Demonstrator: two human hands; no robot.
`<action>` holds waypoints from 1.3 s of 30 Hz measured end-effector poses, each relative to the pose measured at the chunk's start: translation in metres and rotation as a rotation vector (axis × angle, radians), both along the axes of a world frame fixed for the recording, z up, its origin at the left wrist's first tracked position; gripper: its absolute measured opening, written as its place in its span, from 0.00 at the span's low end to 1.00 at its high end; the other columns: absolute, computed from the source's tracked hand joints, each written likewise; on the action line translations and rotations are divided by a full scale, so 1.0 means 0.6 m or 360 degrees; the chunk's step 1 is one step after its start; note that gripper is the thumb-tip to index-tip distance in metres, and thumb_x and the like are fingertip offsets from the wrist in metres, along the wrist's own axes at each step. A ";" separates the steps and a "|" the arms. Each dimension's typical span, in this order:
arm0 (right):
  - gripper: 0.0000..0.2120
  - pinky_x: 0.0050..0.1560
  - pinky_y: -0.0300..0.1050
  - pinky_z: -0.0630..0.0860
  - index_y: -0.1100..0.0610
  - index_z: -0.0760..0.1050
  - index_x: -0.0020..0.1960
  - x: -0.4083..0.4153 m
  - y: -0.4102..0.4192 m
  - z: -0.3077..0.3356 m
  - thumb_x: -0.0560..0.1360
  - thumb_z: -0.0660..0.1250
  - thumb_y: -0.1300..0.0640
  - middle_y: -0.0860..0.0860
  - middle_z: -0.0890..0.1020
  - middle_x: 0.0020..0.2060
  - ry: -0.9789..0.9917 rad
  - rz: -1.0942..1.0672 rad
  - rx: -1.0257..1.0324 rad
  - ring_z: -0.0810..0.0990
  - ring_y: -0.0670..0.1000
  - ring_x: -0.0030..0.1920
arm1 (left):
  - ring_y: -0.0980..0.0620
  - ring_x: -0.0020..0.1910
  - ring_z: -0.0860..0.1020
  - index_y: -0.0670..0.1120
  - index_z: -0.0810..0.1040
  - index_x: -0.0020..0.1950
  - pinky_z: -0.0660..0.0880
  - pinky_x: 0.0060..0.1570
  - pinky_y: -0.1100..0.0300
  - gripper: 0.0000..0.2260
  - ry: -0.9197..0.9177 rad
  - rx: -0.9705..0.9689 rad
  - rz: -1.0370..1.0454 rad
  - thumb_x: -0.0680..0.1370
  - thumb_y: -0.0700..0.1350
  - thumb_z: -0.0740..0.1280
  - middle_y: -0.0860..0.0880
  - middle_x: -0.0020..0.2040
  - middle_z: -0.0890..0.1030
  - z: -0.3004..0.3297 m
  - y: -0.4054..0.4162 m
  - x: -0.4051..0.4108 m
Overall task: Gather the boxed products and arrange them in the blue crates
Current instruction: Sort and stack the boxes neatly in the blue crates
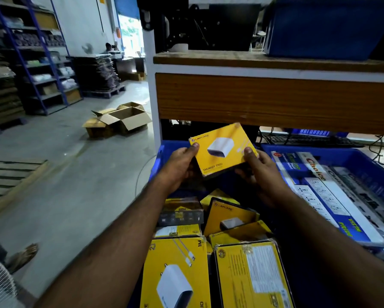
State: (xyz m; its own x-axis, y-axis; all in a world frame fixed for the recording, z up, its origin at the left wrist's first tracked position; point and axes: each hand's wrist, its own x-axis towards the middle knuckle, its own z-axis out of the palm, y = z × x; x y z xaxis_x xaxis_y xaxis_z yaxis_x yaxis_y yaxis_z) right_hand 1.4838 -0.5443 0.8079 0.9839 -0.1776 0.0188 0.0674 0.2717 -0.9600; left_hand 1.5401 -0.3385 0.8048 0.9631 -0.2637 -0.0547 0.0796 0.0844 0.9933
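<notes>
- Two hands share one box: the left hand (pixel 179 165) grips the near-left corner of a yellow Lapcare box (pixel 223 150), thumb on its printed face, and the right hand (pixel 258 168) pinches its right edge, thumb on top and fingers curled beneath.
- Held tilted between the hands, the box hangs above the far end of the blue crate (pixel 162 152), apart from the goods below.
- Its face reads "LAPCARE" at the top corner and what looks like "THUMBY TRIO" along the lower edge, with a picture of a white charger between.
- Judged from this, the step in hand is placing: the box is gathered and now needs a spot in the crate.
- The next move calls for lowering it flat into the open far end just beneath the hands, squared to the crate wall so that later boxes fit beside it.
- Nearer than the hands, below the wrists, lie more yellow boxes, jumbled: a tilted Lapcare box (pixel 228 216), a charger-and-cable box (pixel 175 272) marked "1M", and a box lying label side up (pixel 253 276), its print too small to read.
- Right of the right hand, a second blue crate (pixel 364 156) holds long extension-board boxes (pixel 315 192) reading "Choice" and "Vista Pride".
</notes>
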 end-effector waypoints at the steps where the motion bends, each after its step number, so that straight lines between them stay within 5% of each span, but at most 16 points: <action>1: 0.15 0.46 0.43 0.81 0.59 0.69 0.62 0.004 -0.004 0.000 0.79 0.64 0.53 0.55 0.80 0.53 -0.0007 0.0030 0.0139 0.83 0.49 0.50 | 0.47 0.48 0.82 0.40 0.75 0.62 0.79 0.42 0.56 0.18 0.0003 -0.0026 0.0010 0.82 0.53 0.60 0.42 0.53 0.83 0.000 0.000 0.001; 4: 0.17 0.53 0.49 0.79 0.58 0.67 0.64 0.000 -0.005 0.004 0.78 0.65 0.55 0.54 0.79 0.52 -0.0044 0.0175 0.0167 0.83 0.45 0.43 | 0.47 0.49 0.82 0.45 0.78 0.56 0.79 0.48 0.52 0.13 0.0071 -0.0076 0.0012 0.81 0.53 0.61 0.45 0.52 0.84 -0.001 0.000 0.002; 7: 0.29 0.55 0.47 0.80 0.49 0.60 0.75 -0.011 -0.001 0.005 0.77 0.67 0.56 0.50 0.75 0.60 -0.0104 0.0168 -0.0137 0.80 0.49 0.55 | 0.48 0.47 0.82 0.47 0.79 0.54 0.79 0.48 0.52 0.12 0.0226 -0.0177 0.0068 0.81 0.54 0.62 0.45 0.50 0.84 -0.002 0.001 0.001; 10: 0.38 0.68 0.43 0.65 0.42 0.55 0.77 -0.012 -0.008 0.003 0.74 0.71 0.51 0.48 0.59 0.74 -0.0308 0.0185 -0.1214 0.62 0.47 0.72 | 0.50 0.40 0.80 0.48 0.78 0.52 0.77 0.39 0.56 0.13 0.0443 -0.0170 0.0159 0.79 0.57 0.64 0.46 0.44 0.81 -0.004 0.009 -0.002; 12: 0.27 0.65 0.41 0.68 0.49 0.68 0.71 -0.004 -0.011 -0.004 0.74 0.71 0.50 0.51 0.65 0.72 -0.0454 0.0213 -0.1577 0.64 0.49 0.72 | 0.55 0.30 0.74 0.50 0.76 0.41 0.71 0.29 0.61 0.14 0.0556 -0.0124 0.0224 0.78 0.60 0.64 0.50 0.34 0.76 -0.006 0.018 -0.004; 14: 0.14 0.50 0.47 0.77 0.55 0.76 0.59 -0.002 -0.003 -0.005 0.77 0.66 0.48 0.52 0.79 0.54 -0.0419 0.0044 -0.1416 0.79 0.53 0.55 | 0.58 0.23 0.66 0.50 0.72 0.37 0.62 0.22 0.66 0.18 0.0541 -0.0035 0.0285 0.78 0.63 0.62 0.53 0.28 0.70 -0.007 0.024 -0.003; 16: 0.20 0.41 0.54 0.76 0.56 0.77 0.49 -0.005 0.001 -0.003 0.77 0.59 0.40 0.52 0.79 0.41 -0.0277 -0.0124 -0.1217 0.80 0.54 0.42 | 0.58 0.26 0.68 0.51 0.74 0.39 0.65 0.25 0.65 0.20 0.0416 0.0110 0.0293 0.76 0.66 0.61 0.53 0.30 0.71 -0.007 0.025 -0.002; 19: 0.22 0.34 0.48 0.74 0.58 0.74 0.46 -0.009 -0.001 0.001 0.80 0.55 0.41 0.54 0.76 0.36 -0.0119 -0.0064 -0.0989 0.77 0.52 0.35 | 0.52 0.40 0.81 0.51 0.82 0.50 0.79 0.45 0.55 0.22 0.0295 0.0068 0.0122 0.76 0.67 0.59 0.50 0.41 0.83 -0.005 0.016 -0.005; 21: 0.22 0.30 0.46 0.75 0.60 0.73 0.45 -0.012 0.000 0.001 0.80 0.55 0.41 0.54 0.76 0.35 -0.0108 -0.0012 -0.0895 0.77 0.51 0.33 | 0.48 0.50 0.83 0.52 0.81 0.57 0.78 0.56 0.47 0.24 0.0270 -0.0008 0.0072 0.77 0.67 0.58 0.48 0.49 0.85 -0.004 0.013 -0.005; 28: 0.21 0.28 0.41 0.77 0.60 0.73 0.53 -0.009 0.006 0.005 0.82 0.53 0.44 0.54 0.81 0.41 0.0004 0.0081 -0.0487 0.83 0.48 0.36 | 0.47 0.55 0.82 0.50 0.77 0.63 0.78 0.54 0.49 0.24 0.0212 0.0076 -0.0252 0.76 0.65 0.61 0.47 0.57 0.83 0.000 0.007 -0.018; 33: 0.15 0.42 0.45 0.82 0.57 0.71 0.64 -0.002 -0.002 -0.007 0.81 0.59 0.50 0.57 0.80 0.55 0.0002 0.0220 -0.0524 0.83 0.53 0.50 | 0.44 0.60 0.79 0.45 0.69 0.67 0.77 0.59 0.45 0.17 0.0197 0.0051 -0.0275 0.79 0.45 0.66 0.43 0.62 0.79 -0.009 0.005 -0.016; 39: 0.21 0.59 0.53 0.78 0.55 0.68 0.69 0.004 -0.002 -0.011 0.77 0.67 0.60 0.54 0.79 0.58 -0.0163 0.0104 -0.0683 0.79 0.53 0.59 | 0.41 0.60 0.79 0.42 0.72 0.65 0.78 0.58 0.47 0.13 0.0354 -0.0098 -0.0379 0.80 0.39 0.64 0.41 0.62 0.80 -0.010 0.013 -0.012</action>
